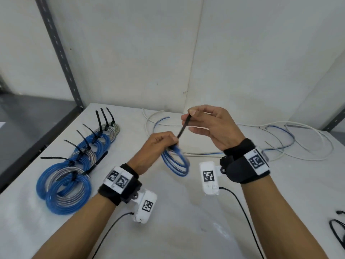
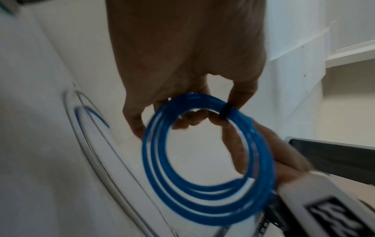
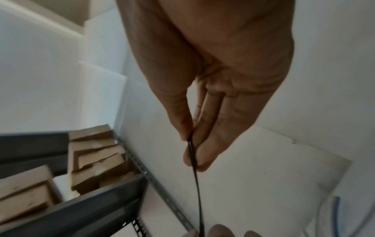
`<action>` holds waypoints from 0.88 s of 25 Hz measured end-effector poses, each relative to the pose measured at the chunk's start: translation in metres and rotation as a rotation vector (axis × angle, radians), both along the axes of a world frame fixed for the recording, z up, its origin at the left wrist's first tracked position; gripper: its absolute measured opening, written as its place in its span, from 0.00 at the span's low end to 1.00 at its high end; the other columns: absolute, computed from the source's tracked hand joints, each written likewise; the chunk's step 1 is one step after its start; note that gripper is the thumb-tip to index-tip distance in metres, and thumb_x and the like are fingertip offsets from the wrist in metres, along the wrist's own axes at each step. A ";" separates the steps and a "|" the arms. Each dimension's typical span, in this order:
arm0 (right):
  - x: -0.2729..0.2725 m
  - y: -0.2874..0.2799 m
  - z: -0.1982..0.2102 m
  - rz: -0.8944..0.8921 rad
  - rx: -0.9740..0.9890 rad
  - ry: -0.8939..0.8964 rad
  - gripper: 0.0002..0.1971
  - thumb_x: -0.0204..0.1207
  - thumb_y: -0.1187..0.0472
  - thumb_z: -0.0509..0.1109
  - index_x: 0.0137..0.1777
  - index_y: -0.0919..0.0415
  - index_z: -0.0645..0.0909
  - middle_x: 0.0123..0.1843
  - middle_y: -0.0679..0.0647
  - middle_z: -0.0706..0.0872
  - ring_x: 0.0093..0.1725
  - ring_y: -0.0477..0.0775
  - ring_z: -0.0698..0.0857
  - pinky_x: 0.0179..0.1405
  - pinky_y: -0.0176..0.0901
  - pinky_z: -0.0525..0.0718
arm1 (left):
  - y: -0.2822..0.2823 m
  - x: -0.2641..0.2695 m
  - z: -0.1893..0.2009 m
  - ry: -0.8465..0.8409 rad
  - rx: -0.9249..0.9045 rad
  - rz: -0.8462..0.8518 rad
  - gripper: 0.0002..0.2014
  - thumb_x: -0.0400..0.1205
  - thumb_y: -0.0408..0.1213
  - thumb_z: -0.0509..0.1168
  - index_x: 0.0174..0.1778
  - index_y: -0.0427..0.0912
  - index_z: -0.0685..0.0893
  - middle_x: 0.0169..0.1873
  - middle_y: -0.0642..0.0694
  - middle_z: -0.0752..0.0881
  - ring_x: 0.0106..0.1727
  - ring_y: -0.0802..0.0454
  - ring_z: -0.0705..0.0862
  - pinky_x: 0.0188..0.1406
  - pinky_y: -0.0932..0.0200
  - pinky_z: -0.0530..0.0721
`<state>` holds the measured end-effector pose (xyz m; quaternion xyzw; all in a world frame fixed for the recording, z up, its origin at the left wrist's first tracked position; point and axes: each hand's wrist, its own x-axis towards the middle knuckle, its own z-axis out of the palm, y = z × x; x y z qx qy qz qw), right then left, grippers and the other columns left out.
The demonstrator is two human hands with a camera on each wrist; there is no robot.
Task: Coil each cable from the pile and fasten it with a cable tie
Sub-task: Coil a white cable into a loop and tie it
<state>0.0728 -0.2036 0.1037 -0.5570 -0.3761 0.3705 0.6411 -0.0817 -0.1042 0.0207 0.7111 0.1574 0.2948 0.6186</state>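
Both hands are raised above the white table (image 1: 186, 212): the left hand (image 1: 158, 144) pinches the top of a small blue cable coil (image 1: 175, 163), which hangs below its curled fingers with a black cable tie (image 1: 183, 128) wrapped round it. Up and to the right, the right hand (image 1: 209, 126) pinches the tie's free tail between thumb and fingers, the strap running straight between the two hands. Finished tied coils (image 1: 74, 165) lie at the left, loose cables (image 1: 280, 139) behind.
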 end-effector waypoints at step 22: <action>-0.032 0.061 -0.027 0.302 -0.226 -0.307 0.18 0.85 0.53 0.69 0.60 0.69 0.86 0.54 0.63 0.92 0.47 0.58 0.92 0.45 0.47 0.91 | 0.071 -0.096 0.077 0.338 -0.204 -0.117 0.18 0.86 0.18 0.61 0.70 0.36 0.79 0.60 0.33 0.90 0.56 0.38 0.91 0.53 0.43 0.91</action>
